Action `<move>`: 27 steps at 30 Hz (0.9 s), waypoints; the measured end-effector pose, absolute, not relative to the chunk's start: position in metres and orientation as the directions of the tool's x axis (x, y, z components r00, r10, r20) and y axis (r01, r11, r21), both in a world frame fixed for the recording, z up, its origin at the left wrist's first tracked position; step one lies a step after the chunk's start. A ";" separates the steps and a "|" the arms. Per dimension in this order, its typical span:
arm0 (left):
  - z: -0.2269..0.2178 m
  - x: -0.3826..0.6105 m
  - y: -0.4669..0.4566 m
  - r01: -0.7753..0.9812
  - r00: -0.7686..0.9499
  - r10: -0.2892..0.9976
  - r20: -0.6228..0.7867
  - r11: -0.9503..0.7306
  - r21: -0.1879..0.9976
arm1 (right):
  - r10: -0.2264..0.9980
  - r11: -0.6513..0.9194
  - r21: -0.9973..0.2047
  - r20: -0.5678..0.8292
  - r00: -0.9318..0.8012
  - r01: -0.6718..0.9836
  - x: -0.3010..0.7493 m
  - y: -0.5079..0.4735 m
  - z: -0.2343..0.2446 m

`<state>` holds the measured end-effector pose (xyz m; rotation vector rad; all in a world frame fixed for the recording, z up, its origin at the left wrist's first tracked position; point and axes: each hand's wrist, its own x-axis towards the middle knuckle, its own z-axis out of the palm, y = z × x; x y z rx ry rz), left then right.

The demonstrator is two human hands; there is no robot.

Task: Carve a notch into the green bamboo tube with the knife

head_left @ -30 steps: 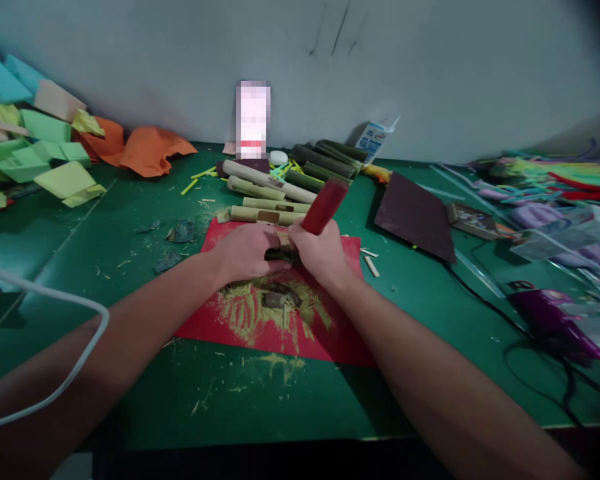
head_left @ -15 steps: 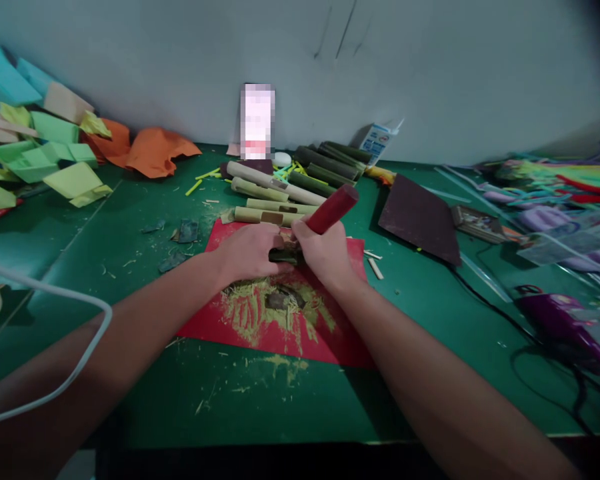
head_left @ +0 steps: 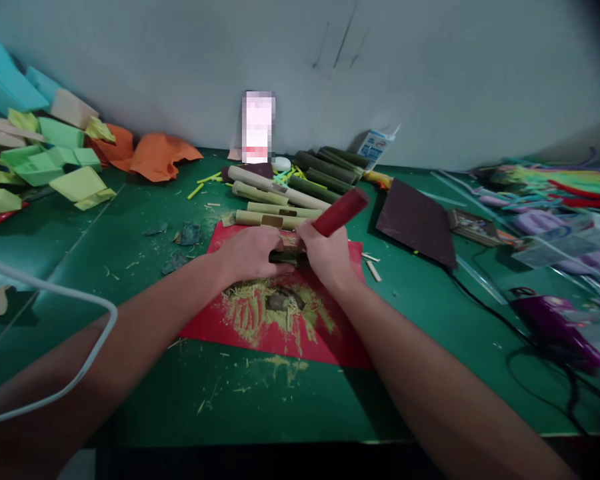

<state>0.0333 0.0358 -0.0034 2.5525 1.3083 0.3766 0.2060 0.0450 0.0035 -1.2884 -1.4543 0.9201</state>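
Observation:
My left hand (head_left: 255, 253) is closed round a short dark green piece (head_left: 283, 257) that looks like a bamboo tube, pressing it down over the red sheet (head_left: 200, 323). Gripped in my right hand (head_left: 327, 253) is a tool with a thick red handle (head_left: 345, 210), tilted up to the right. Its working end is hidden by my fingers, close to the piece. Pale shavings and dust (head_left: 247, 313) cover the sheet below my hands, around a small dark lump (head_left: 280, 300). Pale bamboo tubes with cut openings (head_left: 250, 219) lie just behind my hands.
Dark green bamboo tubes (head_left: 325, 167) lie near the wall. A lit phone (head_left: 259, 127) leans there. Folded paper (head_left: 55, 163) fills the left. A dark board (head_left: 417, 223), a purple device (head_left: 560, 330) and cables are at right. A white cable (head_left: 93, 347) crosses above my left forearm.
The red handle has tipped slightly lower to the right with my right hand. My left hand holds its place on the piece. The whole view has shifted a little.

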 end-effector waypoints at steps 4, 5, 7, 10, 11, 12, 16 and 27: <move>-0.004 0.031 0.035 0.744 0.479 0.818 0.319 -0.571 0.346 | 0.963 0.245 -0.919 0.267 0.031 0.310 0.213 0.047 0.001; -0.003 0.031 0.034 0.714 0.430 0.802 0.414 -0.583 0.388 | 0.955 0.269 -0.899 0.295 0.024 0.346 0.215 0.047 0.002; 0.001 0.034 0.028 0.623 0.322 0.751 0.576 -0.626 0.469 | 0.935 0.326 -0.828 0.354 -0.026 0.457 0.218 0.045 0.006; 0.011 0.044 0.016 0.506 0.265 0.701 0.662 -0.686 0.523 | 0.897 0.436 -0.646 0.367 -0.245 0.627 0.220 0.037 0.015; 0.015 0.048 0.012 0.478 0.277 0.683 0.676 -0.708 0.520 | 0.889 0.456 -0.594 0.336 -0.311 0.662 0.220 0.034 0.019; 0.018 0.051 0.008 0.456 0.286 0.648 0.706 -0.740 0.494 | 0.881 0.472 -0.541 0.311 -0.356 0.697 0.219 0.032 0.024; 0.023 0.052 0.002 0.485 0.175 0.645 0.744 -0.714 0.505 | 0.888 0.459 -0.419 0.210 -0.408 0.784 0.226 0.027 0.041; 0.008 0.049 0.018 0.232 -0.142 0.904 0.402 -0.365 0.902 | 0.762 0.646 -0.113 0.044 -0.646 0.755 0.265 0.038 0.027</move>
